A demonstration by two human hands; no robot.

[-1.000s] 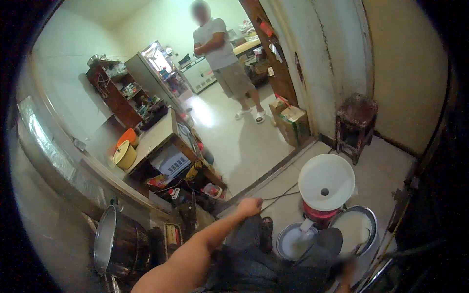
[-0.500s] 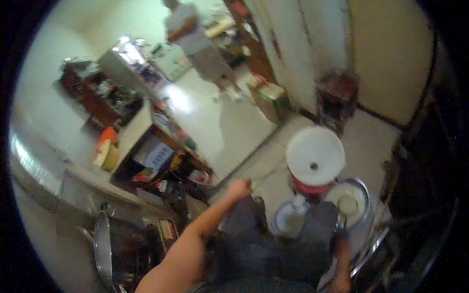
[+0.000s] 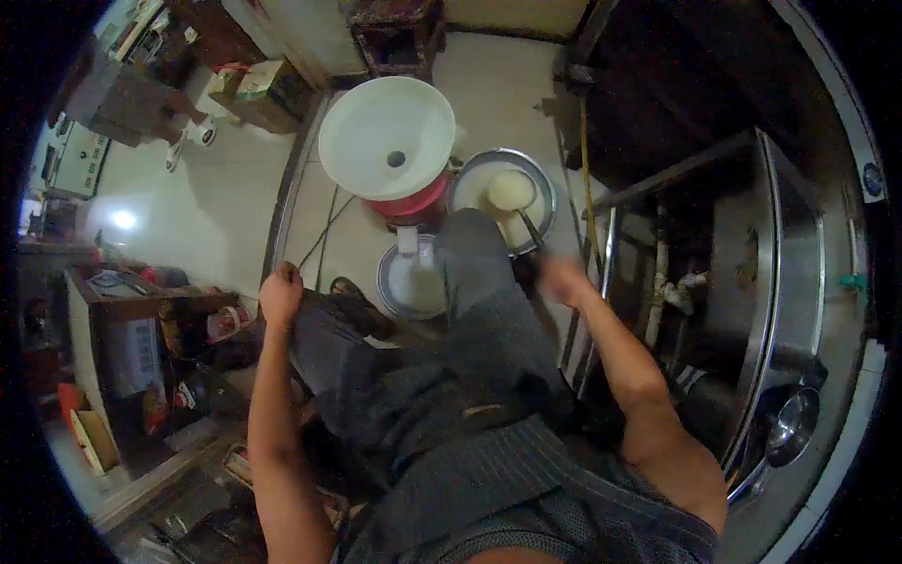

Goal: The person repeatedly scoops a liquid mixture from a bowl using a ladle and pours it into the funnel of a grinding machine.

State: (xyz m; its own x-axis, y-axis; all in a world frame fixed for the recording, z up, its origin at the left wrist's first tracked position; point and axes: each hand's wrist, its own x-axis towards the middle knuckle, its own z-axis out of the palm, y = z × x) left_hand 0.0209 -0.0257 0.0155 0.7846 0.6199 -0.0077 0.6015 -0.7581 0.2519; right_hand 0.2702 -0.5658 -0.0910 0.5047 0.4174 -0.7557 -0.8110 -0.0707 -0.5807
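Note:
My right hand, blurred by motion, is closed round the dark handle of a ladle. The ladle's round bowl holds pale liquid and is over or in a metal basin with whitish contents. My left hand, above my left knee, is closed on a thin dark strand, a stick or cord, that slants toward a machine. That machine has a wide white hopper with a dark hole at its bottom and a red body. Below its white spout stands a second basin holding white matter.
A dark red stool stands behind the hopper. Cardboard boxes and a person's legs are at upper left. A wooden shelf is at left; a metal-framed stand and a pan are at right.
My view has swung down and right, so the machine and basins appear further left and higher. The ladle's bowl now shows clearly, full of pale liquid. My left hand still grips the thin strand.

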